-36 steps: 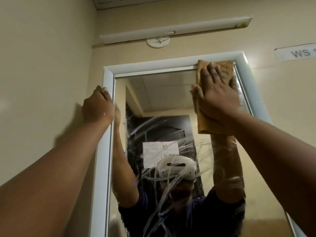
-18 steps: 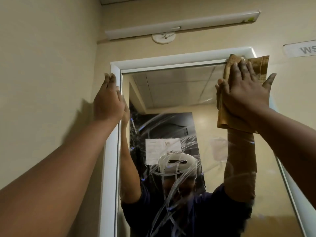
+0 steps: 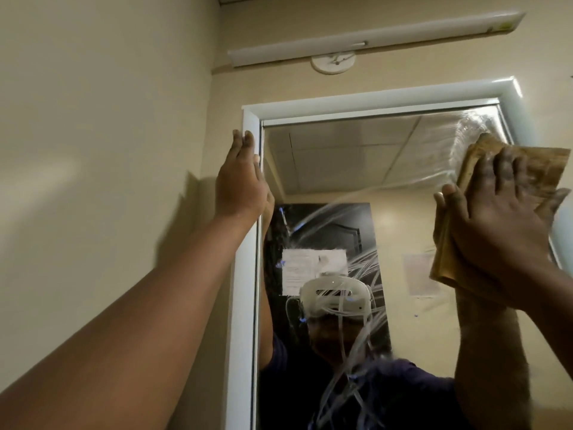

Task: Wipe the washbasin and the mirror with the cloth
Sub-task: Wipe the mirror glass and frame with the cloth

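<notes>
A tall mirror in a white frame fills the middle of the head view. Wet streaks cross its glass. My right hand lies flat, fingers spread, pressing a folded brown cloth against the glass near the upper right edge. My left hand rests flat on the left side of the frame, fingers straight and pointing up, holding nothing. The washbasin is out of view.
A beige wall runs along the left. Above the mirror hang a long white tube light and a round white fitting. In the mirror I see the person's reflection and a dark door with a paper notice.
My right hand has slid the cloth rightward and down from the top edge, leaving fresh wet streaks in the upper right corner. My left hand has opened flat and moved up the frame.
</notes>
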